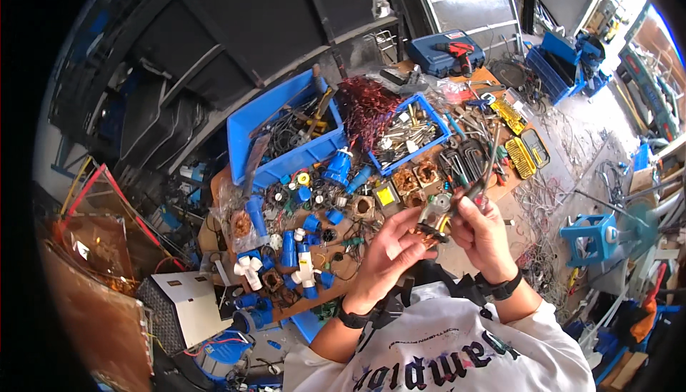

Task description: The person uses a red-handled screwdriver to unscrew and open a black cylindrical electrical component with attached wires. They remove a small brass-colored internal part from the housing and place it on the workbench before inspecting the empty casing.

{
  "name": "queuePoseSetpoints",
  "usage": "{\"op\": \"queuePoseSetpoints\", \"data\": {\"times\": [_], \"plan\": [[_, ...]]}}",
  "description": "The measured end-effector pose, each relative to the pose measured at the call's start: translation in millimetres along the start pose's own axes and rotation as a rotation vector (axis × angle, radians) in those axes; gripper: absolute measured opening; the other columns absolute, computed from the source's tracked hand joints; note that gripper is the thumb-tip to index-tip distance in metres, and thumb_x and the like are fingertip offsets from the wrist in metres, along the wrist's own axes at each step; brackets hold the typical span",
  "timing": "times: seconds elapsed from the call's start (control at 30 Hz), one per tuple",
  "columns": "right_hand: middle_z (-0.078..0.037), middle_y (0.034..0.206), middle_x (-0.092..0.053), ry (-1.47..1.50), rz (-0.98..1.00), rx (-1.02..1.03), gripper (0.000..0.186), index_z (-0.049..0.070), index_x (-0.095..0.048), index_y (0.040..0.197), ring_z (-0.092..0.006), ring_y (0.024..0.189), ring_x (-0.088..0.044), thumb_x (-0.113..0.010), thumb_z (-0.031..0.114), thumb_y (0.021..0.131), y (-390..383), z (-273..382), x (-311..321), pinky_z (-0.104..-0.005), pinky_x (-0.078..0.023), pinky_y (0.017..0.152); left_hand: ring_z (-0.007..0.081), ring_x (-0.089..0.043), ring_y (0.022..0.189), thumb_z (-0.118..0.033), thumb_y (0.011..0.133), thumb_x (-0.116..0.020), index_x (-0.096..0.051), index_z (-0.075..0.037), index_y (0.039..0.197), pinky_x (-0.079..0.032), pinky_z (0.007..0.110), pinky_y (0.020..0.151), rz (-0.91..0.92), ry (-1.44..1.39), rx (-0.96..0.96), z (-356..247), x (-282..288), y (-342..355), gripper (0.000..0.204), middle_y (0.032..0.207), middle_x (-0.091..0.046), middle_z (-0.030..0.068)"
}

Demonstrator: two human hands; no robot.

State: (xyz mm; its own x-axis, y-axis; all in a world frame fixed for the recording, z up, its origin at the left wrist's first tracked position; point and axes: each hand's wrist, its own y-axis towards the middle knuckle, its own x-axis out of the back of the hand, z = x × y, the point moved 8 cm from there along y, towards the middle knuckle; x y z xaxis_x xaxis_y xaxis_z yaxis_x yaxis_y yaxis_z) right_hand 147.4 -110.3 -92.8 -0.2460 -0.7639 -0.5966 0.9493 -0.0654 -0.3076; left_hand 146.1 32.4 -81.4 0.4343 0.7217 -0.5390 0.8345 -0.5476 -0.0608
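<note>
Above the near edge of the table, my left hand has its fingers closed around a small part with a round, pale, clear-looking top and a dark, copper-coloured underside. Close beside it, my right hand is closed with the thumb up, gripping a long, thin, dark tool that points up and away to the far right. Its exact kind is not clear. Whether its lower end touches the small part is hidden by my fingers. Just beyond my hands lie a yellow-topped square block and open brown boxes.
A large blue bin of tools and a smaller blue crate of metal pieces stand at the back. White and blue pipe fittings crowd the left. Yellow bit cases lie right, a red drill at the far end.
</note>
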Motion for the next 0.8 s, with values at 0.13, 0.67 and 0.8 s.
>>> {"op": "queuePoseSetpoints", "data": {"times": [0.13, 0.67, 0.8], "plan": [[0.003, 0.062, -0.050, -0.078, 0.045, 0.003, 0.012, 0.007, -0.056, 0.089, -0.0030, 0.042, -0.035, -0.064, 0.016, 0.088, -21.9, -33.0, -45.9, -0.0192, -0.024, 0.037, 0.0216, -0.053, 0.111, -0.008, 0.086, -0.065, -0.028, 0.000, 0.137, -0.052, 0.035, 0.085, -0.046, -0.063, -0.044, -20.2, 15.9, -49.0, 0.063, 0.126, -0.046, 0.0115], [0.002, 0.059, -0.052, -0.204, 0.263, 0.124, 0.018, 0.002, -0.059, 0.095, -0.0030, 0.042, -0.038, -0.068, 0.014, 0.085, -42.2, -35.0, -83.3, -0.0191, -0.027, 0.038, 0.0207, -0.059, 0.098, -0.001, 0.086, -0.060, -0.031, -0.001, 0.136, -0.055, 0.036, 0.080, -0.323, 0.068, -0.311, -41.0, 17.6, -97.6, 0.058, 0.122, -0.050, 0.0122], [0.002, 0.061, -0.053, -0.155, 0.286, 0.107, 0.019, 0.002, -0.060, 0.096, -0.0028, 0.043, -0.039, -0.068, 0.013, 0.084, -38.6, -24.3, -62.8, -0.0192, -0.028, 0.039, 0.0228, -0.061, 0.096, -0.003, 0.086, -0.060, -0.030, -0.001, 0.136, -0.055, 0.038, 0.082, -0.363, 0.137, -0.354, -31.9, 1.6, -85.6, 0.059, 0.123, -0.050, 0.0140]]}}
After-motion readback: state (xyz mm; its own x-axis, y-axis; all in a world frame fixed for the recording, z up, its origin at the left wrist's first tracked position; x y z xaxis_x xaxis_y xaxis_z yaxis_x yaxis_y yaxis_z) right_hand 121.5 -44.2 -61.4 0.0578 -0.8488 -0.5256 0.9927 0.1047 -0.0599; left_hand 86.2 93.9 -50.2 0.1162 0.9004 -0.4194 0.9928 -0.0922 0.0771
